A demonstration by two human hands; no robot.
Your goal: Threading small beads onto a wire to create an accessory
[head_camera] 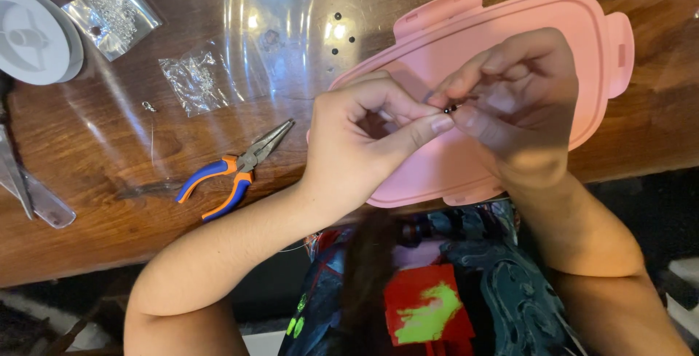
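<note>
Above the pink lid (510,28) on the wooden table (109,203), left hand (364,137) and right hand (520,105) pinch one small dark bead (451,108) between fingertips; a slip would likely send it rolling among loose beads (341,34).

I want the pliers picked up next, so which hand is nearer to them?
Left. The left hand is just right of the pliers; the right hand is farther off, over the pink lid.
</note>
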